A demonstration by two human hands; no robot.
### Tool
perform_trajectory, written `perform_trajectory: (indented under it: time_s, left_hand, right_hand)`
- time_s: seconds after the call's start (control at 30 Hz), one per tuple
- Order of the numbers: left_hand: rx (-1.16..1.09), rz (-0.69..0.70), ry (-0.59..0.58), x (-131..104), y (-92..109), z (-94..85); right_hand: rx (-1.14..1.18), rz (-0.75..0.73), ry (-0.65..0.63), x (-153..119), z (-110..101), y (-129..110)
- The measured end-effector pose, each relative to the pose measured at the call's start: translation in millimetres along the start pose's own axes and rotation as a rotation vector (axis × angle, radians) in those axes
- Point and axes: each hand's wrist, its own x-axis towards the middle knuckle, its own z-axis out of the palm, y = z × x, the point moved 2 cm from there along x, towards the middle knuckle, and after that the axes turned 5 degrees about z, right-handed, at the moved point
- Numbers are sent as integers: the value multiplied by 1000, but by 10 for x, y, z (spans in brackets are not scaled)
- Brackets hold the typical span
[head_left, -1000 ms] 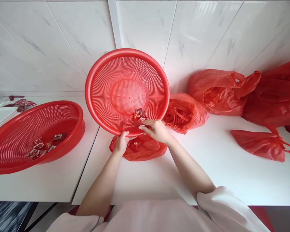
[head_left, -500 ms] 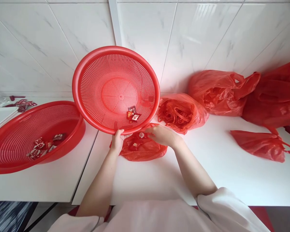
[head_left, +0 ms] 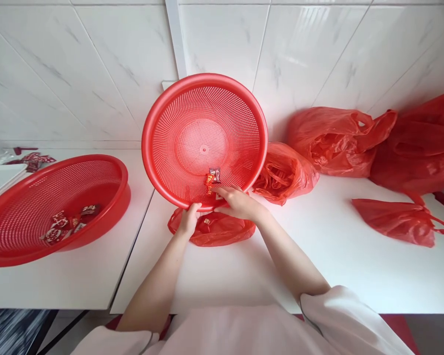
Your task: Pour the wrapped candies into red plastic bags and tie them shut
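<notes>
1. Where the left table [head_left: 33, 286] meets the wall [head_left: 89, 69], small packets [head_left: 37, 160] lie in a loose pile.
2. Nearer, a red perforated basket [head_left: 120, 207] rests on that table, with wrapped sweets [head_left: 72, 222] gathered inside.
3. The left hand [head_left: 190, 218] grips the near rim of a second basket [head_left: 203, 135], thumb over the edge, its other fingers mostly hidden.
4. This second basket is tilted, mouth toward the person; a few bright pieces [head_left: 212, 176] lie low on its inner wall.
5. Under its near rim, an open red bag [head_left: 225, 230] lies on the right table [head_left: 318, 246], one packet showing inside.
6. The right hand [head_left: 239, 201] reaches over the rim beside the pieces, fingers stretched, thumb apart.
7. Farther right stand a crumpled bag [head_left: 290, 172] and two larger bags [head_left: 336, 140]; nearer lies a small gathered bag [head_left: 397, 222].
</notes>
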Motion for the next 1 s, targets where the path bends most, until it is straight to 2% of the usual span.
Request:
perform_trajectory:
  time_s: [0.1,0.2,0.27,0.37,0.53,0.63,0.87,0.93,1.0]
  left_hand:
    - [-117,-5,-37,18,21,-23]
    - [-152,11,-14,33,35,-48]
    - [-152,7,20,39,33,-57]
    - [-173,11,51,45,37,-63]
    - [-268,55,40,54,71,-75]
    - [-266,61,55,58,82,-87]
    - [-256,62,38,28,106,-46]
    - [-269,34,5,12,93,-19]
    - [-281,-12,-25,-4,60,2]
  right_hand:
    - [159,20,105,-19,-97,-35]
    - [303,97,213,-37,-188,-36]
    - [424,112,166,-47,-211,-14]
    - [504,100,20,-65,-217,22]
    - [296,30,-98,-93,-209,6]
    - [212,58,-137,-99,-186,-9]
    - [7,141,195,-80,-239,-63]
    - [-44,90,229,-55,-185,-85]
    - [-122,26,202,-20,-77,-87]
